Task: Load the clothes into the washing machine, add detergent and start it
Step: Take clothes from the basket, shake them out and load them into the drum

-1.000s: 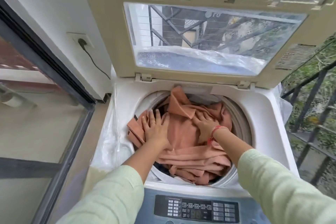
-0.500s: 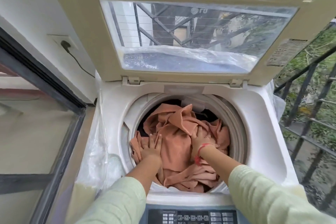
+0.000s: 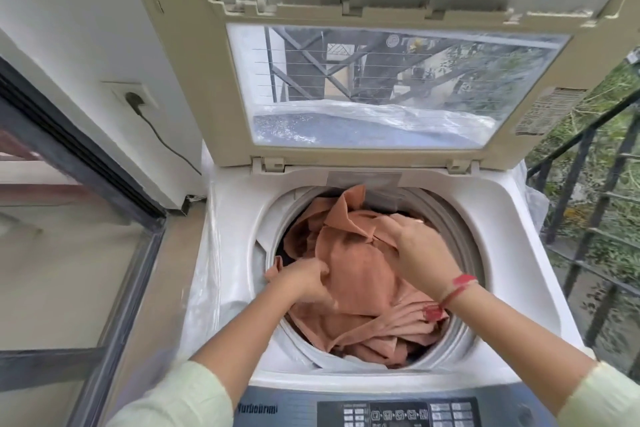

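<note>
A white top-loading washing machine (image 3: 516,274) stands in front of me, its lid (image 3: 194,87) raised upright. Peach-orange clothes (image 3: 356,267) fill the round drum, with some dark fabric under them at the left. My left hand (image 3: 306,282) grips a fold of the peach cloth at the drum's left side, fingers curled. My right hand (image 3: 420,250), with a red thread at the wrist, holds a bunch of the same cloth near the drum's right back. The dark control panel (image 3: 398,414) runs along the near edge. No detergent is in view.
A wall socket (image 3: 133,99) with a black plug and cable sits on the white wall at left. A dark-framed sliding glass door (image 3: 86,184) lies left of the machine. A black metal railing (image 3: 588,218) with greenery behind it stands at right. Clear plastic sheeting (image 3: 207,274) drapes the machine's left side.
Both hands pressed flat on the peach clothes before; now their fingers are curled round the cloth and a fold stands up at the back. The view has tilted up and moved closer.
</note>
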`<state>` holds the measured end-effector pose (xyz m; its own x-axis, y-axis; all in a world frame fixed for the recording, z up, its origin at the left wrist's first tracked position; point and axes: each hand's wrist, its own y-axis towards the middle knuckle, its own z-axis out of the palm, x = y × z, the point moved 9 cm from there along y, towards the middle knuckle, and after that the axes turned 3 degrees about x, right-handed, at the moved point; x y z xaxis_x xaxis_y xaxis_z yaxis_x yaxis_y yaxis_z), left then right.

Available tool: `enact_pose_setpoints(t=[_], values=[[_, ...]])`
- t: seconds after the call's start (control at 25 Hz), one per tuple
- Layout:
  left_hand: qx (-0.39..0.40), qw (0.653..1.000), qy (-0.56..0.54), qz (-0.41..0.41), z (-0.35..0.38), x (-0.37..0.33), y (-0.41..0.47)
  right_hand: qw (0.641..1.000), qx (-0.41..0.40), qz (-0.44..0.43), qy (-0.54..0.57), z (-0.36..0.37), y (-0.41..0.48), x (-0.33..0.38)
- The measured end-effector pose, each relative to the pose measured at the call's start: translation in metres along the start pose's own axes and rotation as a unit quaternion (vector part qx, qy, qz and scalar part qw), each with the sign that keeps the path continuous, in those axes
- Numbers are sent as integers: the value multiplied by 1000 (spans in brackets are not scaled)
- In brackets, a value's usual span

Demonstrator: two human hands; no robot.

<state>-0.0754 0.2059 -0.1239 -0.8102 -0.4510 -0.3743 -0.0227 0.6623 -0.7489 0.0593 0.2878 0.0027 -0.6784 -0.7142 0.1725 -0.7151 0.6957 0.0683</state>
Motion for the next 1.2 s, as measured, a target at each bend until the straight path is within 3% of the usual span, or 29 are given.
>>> enact_pose_setpoints(t=[0.08,0.12,0.16,0.28,0.4,0.52,0.64,0.76,0.8,0.88,0.96,1.04,1.2], values=[[-183,981,-48,32,-42,-11,-11,987,32,-158,19,23,4,37],[-240,969,-30,45,-50,-17,-13,977,111,-182,-17,58,11,35],[-242,969,-4,45,-42,-20,-8,969,197,-145,-43,86,21,20],[-66,997,12,-30,22,-3,22,921,382,82,9,148,29,-63],[1,998,-16,-57,47,18,39,857,471,194,75,188,15,-100],[-56,996,64,-28,36,4,51,790,558,239,87,217,20,-106],[-106,970,217,40,33,-28,67,785,542,286,90,221,44,-107],[9,986,165,-4,50,-1,99,763,590,252,76,238,32,-95],[64,990,124,-36,60,19,109,763,581,265,97,238,24,-92],[144,982,99,-75,73,46,122,783,486,340,187,242,3,-93],[192,972,103,-89,78,51,127,863,368,295,181,237,-1,-85],[207,969,97,-93,78,43,130,895,280,290,191,232,-6,-86],[232,956,145,-102,73,33,116,928,295,209,92,206,-1,-79]])
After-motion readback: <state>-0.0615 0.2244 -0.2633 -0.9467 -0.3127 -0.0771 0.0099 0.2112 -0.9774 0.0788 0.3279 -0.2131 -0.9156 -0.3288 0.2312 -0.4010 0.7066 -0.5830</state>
